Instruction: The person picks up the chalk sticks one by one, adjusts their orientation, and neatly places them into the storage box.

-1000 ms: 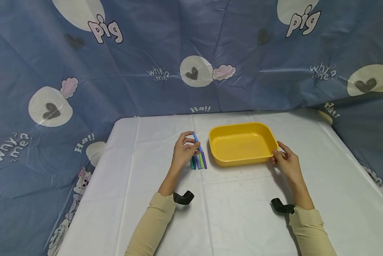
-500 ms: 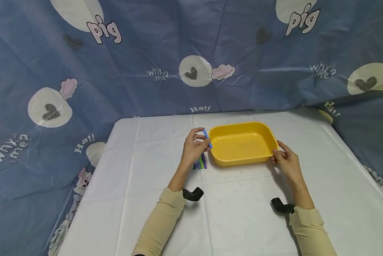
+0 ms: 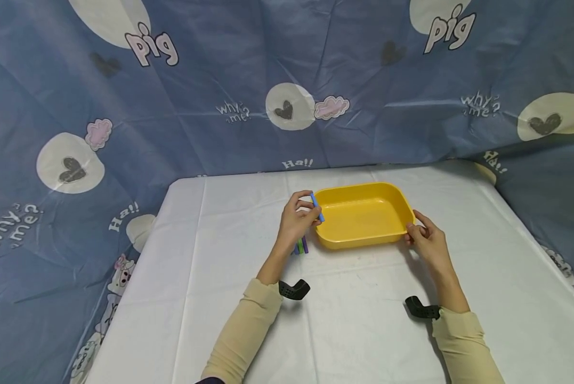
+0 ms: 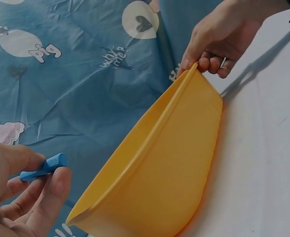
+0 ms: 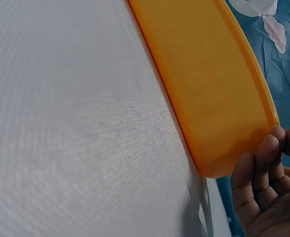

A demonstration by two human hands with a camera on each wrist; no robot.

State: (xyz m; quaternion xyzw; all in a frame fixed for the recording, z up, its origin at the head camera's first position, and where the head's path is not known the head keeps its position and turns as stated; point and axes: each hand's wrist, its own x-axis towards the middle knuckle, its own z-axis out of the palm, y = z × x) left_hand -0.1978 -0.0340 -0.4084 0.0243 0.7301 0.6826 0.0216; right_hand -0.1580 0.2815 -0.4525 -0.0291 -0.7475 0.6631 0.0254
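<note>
Left hand [image 3: 296, 220] pinches a short blue stick [image 4: 50, 167] between thumb and fingertips, slanting near the left rim of a yellow tray [image 3: 363, 216]; the right hand [image 3: 429, 242] grips that tray's near right corner, fingers curled against its wall. Slim and plain blue, the stick looks thicker at one end. Glossy, shallow and round-cornered, the tray sits on a white tablecloth [image 3: 358, 314]. Purple and green sticks [image 3: 301, 247] lie side by side there, partly hidden by the left hand. Behind hangs a creased blue curtain [image 3: 210, 64] printed with hearts, clouds and "pig".
</note>
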